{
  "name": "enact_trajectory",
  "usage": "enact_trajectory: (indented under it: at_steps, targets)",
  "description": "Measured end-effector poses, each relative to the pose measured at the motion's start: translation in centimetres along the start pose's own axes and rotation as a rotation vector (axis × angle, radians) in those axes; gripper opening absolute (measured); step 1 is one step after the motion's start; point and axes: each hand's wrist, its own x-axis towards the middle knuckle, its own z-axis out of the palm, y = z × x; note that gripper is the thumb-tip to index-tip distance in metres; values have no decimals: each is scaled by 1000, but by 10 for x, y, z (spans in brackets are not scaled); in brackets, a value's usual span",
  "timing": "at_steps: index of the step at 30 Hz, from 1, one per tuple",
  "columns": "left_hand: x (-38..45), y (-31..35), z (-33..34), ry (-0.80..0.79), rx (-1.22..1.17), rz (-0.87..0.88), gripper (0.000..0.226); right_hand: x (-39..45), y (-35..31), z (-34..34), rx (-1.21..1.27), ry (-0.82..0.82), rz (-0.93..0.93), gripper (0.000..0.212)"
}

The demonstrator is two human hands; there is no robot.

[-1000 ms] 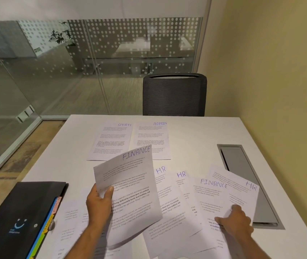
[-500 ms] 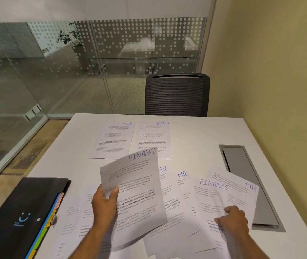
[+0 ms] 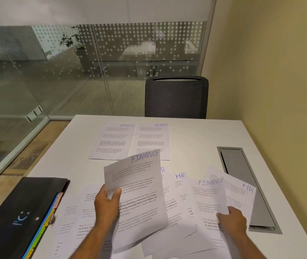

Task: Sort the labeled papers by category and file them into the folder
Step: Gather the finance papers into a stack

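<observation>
Since 1 second ago the right hand [image 3: 232,219] has gone from lying flat on the spread sheets to pinching the right edge of the second FINANCE sheet [image 3: 209,199], whose edge now curls up off the HR sheet [image 3: 240,197] beneath it, hiding the label's last letters.

body text [image 3: 139,199] too small to read, folder [image 3: 14,221] cut off at edge

two finance sheets [image 3: 137,193] [image 3: 207,200] – three hr sheets [image 3: 242,195] [image 3: 179,186] [image 3: 163,170] – one folder [image 3: 16,217].
</observation>
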Motion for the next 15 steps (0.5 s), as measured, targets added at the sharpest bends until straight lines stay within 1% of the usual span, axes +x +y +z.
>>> enact_trajectory:
  at_steps: [5,10,13,15]
  targets:
    - [-2,2,7,-34,-1,2,36,6,-11,-30,98,182,-157,18]
    - [-5,7,16,-30,33,9,29,-4,-54,-77,292,364,-420,19]
    - [-4,8,21,-27,48,6,27,-14,-81,-100,474,307,-500,4]
    - [-3,9,24,-31,50,-10,28,-11,-93,-106,575,253,-521,11]
